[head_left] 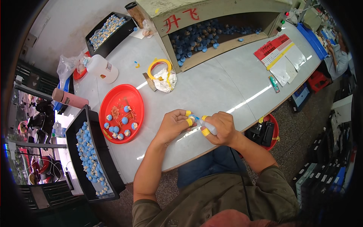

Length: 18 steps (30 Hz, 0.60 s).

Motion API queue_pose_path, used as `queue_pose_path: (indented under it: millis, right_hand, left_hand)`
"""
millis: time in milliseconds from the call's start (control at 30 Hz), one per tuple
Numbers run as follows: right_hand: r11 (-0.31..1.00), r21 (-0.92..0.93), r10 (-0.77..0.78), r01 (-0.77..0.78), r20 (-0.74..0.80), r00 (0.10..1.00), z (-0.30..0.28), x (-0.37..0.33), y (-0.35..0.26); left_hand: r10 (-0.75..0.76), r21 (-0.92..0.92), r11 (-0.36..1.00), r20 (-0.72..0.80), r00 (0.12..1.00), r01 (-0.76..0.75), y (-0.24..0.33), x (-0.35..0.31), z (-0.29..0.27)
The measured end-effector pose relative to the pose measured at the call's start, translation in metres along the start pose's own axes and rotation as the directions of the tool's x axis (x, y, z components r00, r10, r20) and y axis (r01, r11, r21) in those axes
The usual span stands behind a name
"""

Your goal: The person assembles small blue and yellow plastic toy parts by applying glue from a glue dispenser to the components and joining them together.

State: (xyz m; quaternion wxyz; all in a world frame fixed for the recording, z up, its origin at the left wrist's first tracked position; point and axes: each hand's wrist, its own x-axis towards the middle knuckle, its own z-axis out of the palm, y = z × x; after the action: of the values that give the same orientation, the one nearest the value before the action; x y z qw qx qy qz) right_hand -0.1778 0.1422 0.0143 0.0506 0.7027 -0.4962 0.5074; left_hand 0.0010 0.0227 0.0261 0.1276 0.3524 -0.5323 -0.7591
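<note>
Near the table's front edge, my left hand (174, 125) pinches a small blue-and-white ball-shaped piece (193, 118) between taped fingertips. My right hand (223, 128) is closed round a small translucent squeeze bottle (210, 129), its tip against or very close to the piece. Yellow tape wraps fingers on both hands. To their left sits a red round plate (132, 99) with several similar blue-and-cream pieces (124, 120) spread on it. The face of the held piece is partly covered by my fingers.
Black trays of such pieces stand at left (115, 189) and far left (109, 48). A metal housing (159, 34) at the back holds a blue heap. Around lie a yellow tape roll (152, 68), white jug (104, 69), pink bottle (75, 100), red-and-white packet (270, 51) and green tube (273, 84).
</note>
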Motion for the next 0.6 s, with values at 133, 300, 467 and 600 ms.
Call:
queue_pose_path:
  millis: [133,300,467,600]
  right_hand:
    - [1.000,-0.002,-0.005,0.005,-0.018,1.000,0.0009,-0.0018,0.0003]
    - [1.000,-0.007,-0.022,0.022,-0.037,0.999,-0.0001,-0.0019,0.0002]
    - [1.000,0.020,-0.013,0.014,-0.023,1.000,-0.0006,-0.0024,-0.0001]
    - [0.998,0.057,0.013,-0.009,-0.072,0.997,-0.0013,-0.0025,0.0012]
  left_hand:
    - [-0.004,-0.007,1.000,-0.011,1.000,0.004,-0.0011,0.0009,-0.0008]
    - [-0.018,-0.002,1.000,-0.033,0.999,0.018,0.0021,0.0006,0.0012]
    - [-0.022,-0.006,1.000,-0.038,0.999,0.022,0.0022,0.0009,0.0002]
    - [-0.030,-0.017,0.999,-0.042,0.999,0.030,0.0029,0.0005,0.0004]
